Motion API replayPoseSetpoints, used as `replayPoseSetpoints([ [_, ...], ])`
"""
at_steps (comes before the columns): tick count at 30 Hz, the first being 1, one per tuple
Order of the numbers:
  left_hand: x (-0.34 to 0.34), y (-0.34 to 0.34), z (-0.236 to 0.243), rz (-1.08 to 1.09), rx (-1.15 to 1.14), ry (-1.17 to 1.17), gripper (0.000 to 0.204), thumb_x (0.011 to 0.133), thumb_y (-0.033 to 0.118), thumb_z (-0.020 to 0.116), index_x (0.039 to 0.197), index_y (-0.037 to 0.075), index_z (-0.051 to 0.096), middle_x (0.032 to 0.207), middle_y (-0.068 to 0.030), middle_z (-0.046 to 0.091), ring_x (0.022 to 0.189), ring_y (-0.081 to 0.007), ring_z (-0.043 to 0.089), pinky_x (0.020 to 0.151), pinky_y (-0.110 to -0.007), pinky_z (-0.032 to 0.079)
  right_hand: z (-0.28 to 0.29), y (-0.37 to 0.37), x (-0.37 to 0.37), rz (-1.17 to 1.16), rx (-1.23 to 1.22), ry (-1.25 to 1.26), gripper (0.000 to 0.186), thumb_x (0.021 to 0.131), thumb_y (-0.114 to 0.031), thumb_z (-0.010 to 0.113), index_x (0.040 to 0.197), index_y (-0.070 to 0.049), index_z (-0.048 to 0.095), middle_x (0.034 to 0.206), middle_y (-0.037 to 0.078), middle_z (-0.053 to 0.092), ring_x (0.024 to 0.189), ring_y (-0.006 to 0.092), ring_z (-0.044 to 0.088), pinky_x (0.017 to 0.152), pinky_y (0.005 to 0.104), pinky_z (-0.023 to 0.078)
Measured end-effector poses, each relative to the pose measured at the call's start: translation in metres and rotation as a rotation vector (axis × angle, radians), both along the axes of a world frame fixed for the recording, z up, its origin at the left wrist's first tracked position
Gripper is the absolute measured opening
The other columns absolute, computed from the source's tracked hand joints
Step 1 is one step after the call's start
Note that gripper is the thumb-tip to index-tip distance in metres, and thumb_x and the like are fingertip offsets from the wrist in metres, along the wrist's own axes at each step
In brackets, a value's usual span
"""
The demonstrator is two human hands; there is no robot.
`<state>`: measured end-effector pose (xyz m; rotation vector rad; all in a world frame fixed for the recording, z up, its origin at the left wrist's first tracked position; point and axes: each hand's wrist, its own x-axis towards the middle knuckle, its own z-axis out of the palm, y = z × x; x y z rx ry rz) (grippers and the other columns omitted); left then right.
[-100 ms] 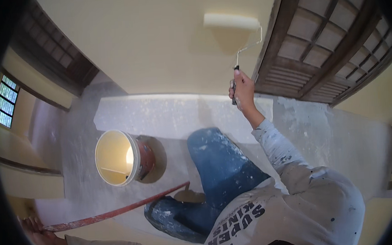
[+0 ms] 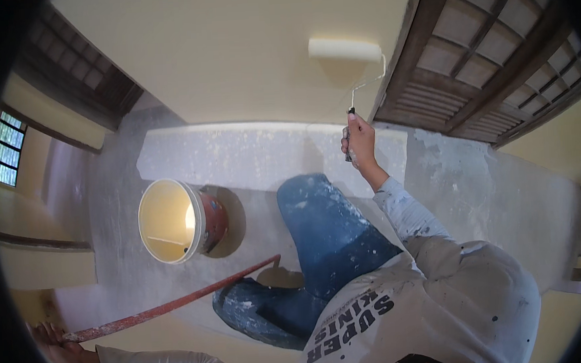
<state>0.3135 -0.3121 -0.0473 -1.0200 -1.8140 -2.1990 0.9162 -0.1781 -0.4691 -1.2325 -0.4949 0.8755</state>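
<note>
My right hand (image 2: 361, 140) is closed round the dark handle of a paint roller (image 2: 345, 50). The roller's pale sleeve lies against the cream wall (image 2: 230, 59), its shadow just below. At the lower left, my left hand (image 2: 60, 348) grips the end of a paint-spattered red pole (image 2: 172, 307); its fingertips are partly lost in the dark rim of the picture. The pole slants over the floor toward my knees. Left of my bent legs stands a paint bucket (image 2: 200, 220), white inside its rim and red outside, with cream paint and a thin pale stick in it.
A dark wooden door with panes (image 2: 472, 50) borders the wall on the right, and another dark wooden door (image 2: 74, 68) is at the left. A paint-marked strip of grey floor (image 2: 235, 151) runs along the wall's foot. A barred window (image 2: 9, 149) shows far left.
In the picture, the roller sits lower, nearer the floor, with my right hand still round its handle. The bucket and floor appear slightly higher, as the view has tipped a little.
</note>
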Motion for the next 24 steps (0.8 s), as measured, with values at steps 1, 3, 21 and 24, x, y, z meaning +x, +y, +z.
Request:
replayPoseSetpoints([
  [1,-0.004,-0.007,0.019,-0.009,0.007,0.04,0.059,0.109,0.031,0.046,0.158,0.001,0.036,0.163,-0.0284,0.031,0.153,-0.0351,0.034,0.124,-0.04,0.033,-0.018,-0.005,-0.014,0.005,-0.025,0.081,0.034,0.109,-0.037,0.055,0.111,-0.005,0.065,0.062,0.0,0.047,0.043,0.0107,0.048,0.037,0.0275,0.039],
  [3,0.007,-0.002,-0.001,0.01,-0.03,0.038,0.062,0.109,0.032,0.048,0.158,-0.002,0.033,0.164,-0.0284,0.03,0.153,-0.0348,0.033,0.125,-0.041,0.033,-0.07,-0.019,-0.001,0.018,-0.133,0.085,0.031,0.109,-0.035,0.055,0.107,-0.005,0.063,0.062,0.0,0.048,0.043,0.0114,0.048,0.037,0.0279,0.039],
  [21,-0.004,-0.006,0.012,-0.024,0.032,0.047,0.047,0.111,0.03,0.046,0.151,0.006,0.048,0.16,-0.0253,0.04,0.149,-0.0347,0.04,0.118,-0.038,0.042,-0.19,-0.031,0.012,-0.008,-0.329,0.144,0.03,0.107,-0.03,0.055,0.094,-0.004,0.062,0.056,0.0,0.046,0.04,0.0133,0.044,0.037,0.0315,0.035],
  [24,-0.005,-0.003,0.011,-0.025,0.045,0.023,0.047,0.111,0.031,0.047,0.151,0.006,0.049,0.16,-0.025,0.04,0.149,-0.0344,0.04,0.117,-0.037,0.042,-0.118,-0.031,-0.001,-0.002,-0.22,0.044,0.033,0.109,-0.033,0.053,0.092,-0.005,0.061,0.056,-0.002,0.044,0.04,0.0097,0.042,0.036,0.0292,0.033],
])
